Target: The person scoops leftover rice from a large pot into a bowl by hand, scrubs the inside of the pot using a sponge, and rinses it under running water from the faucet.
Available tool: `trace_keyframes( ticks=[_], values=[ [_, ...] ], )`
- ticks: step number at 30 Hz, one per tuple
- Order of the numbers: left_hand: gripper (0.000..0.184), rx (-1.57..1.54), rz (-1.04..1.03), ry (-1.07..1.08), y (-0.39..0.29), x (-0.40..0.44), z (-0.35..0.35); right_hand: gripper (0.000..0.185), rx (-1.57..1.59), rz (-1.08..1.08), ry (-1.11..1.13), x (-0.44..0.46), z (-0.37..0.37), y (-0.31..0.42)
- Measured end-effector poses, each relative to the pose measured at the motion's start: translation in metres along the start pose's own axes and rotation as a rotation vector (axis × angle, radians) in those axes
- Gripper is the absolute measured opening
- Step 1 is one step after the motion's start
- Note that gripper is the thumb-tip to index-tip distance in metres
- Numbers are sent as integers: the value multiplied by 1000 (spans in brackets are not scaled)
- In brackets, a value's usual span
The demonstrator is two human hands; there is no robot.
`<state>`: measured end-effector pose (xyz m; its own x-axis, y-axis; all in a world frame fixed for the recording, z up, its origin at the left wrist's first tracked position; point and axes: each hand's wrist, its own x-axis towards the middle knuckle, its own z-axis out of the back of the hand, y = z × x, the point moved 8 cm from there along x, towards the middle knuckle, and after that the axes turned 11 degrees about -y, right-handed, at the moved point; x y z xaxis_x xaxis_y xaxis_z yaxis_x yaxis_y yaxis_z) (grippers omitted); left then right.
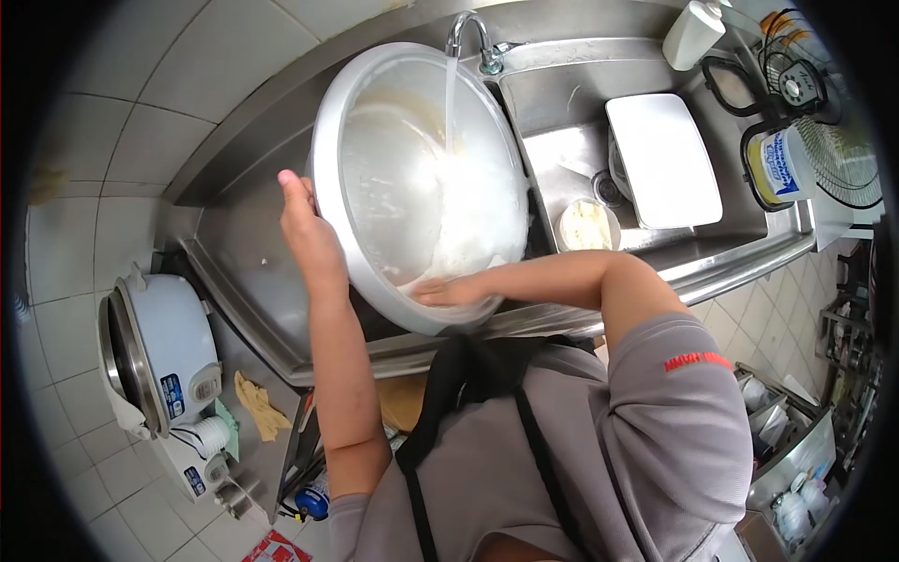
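Observation:
A large, pale, translucent round tub (326, 169) is tilted over the sink's left basin, its mouth facing up toward me. My left hand (307, 229) is closed round the tub's left rim, thumb pointing up along the outside. Inside the tub, near its lower edge, my right hand (451, 292) lies with fingers stretched out against the wall. Something whitish shows around those fingers; I cannot make out what it is. From the curved faucet (468, 36) a stream of water runs down into the tub.
In the right sink basin lie a white rectangular lid or tray (663, 161) and a round container with pale contents (587, 228). A white bottle (694, 36) and a labelled bucket (779, 167) stand beyond. At left are a large cooker (173, 347) and a yellow cloth (261, 406).

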<state>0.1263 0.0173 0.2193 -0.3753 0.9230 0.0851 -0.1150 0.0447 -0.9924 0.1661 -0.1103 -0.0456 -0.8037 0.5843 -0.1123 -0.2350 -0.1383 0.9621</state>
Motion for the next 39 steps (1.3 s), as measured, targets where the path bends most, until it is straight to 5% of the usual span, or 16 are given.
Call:
trace_keyframes(
  ticks=[3,5,6,8,10,13,15,20,23,26,29,32,36,39],
  values=[
    [42,-30,40,-21,-12,-13,-7,65,-400,-235,132,-32,26,-99],
    [36,-29,23,2,-17,-14,-9,58,-731,-402,111,-51,77,-83],
    [33,-11,-9,27,-9,-8,-4,52,-912,-374,85,-33,85,-150],
    [30,4,-48,44,-14,-6,-4,41,-1113,-454,-241,-29,126,-138],
    [29,4,-64,30,-26,-9,-3,30,-1091,-653,-850,-62,175,-100],
    [29,11,-75,1,-55,-20,0,27,-295,-652,-1690,-108,186,-126],
    [29,12,-91,20,-68,-24,3,21,178,-823,-1393,-76,162,-167],
    [32,49,-166,62,-109,-63,-5,30,117,-490,-1079,24,150,-174],
    [33,128,-215,92,-134,-89,-9,21,1329,-385,-1095,73,126,-186],
    [33,252,-263,93,-152,-111,-9,20,-1074,-267,-488,150,124,-173],
    [30,250,-279,121,-154,-128,-9,20,-98,-228,-1112,119,152,-105],
    [27,287,-343,183,-158,-139,-14,17,-210,-118,-1096,132,154,-74],
    [27,290,-324,94,-150,-128,-5,14,-295,-290,-957,119,154,-67],
    [27,203,-269,21,-144,-102,6,12,-94,-504,-525,88,146,-75]
  ],
)
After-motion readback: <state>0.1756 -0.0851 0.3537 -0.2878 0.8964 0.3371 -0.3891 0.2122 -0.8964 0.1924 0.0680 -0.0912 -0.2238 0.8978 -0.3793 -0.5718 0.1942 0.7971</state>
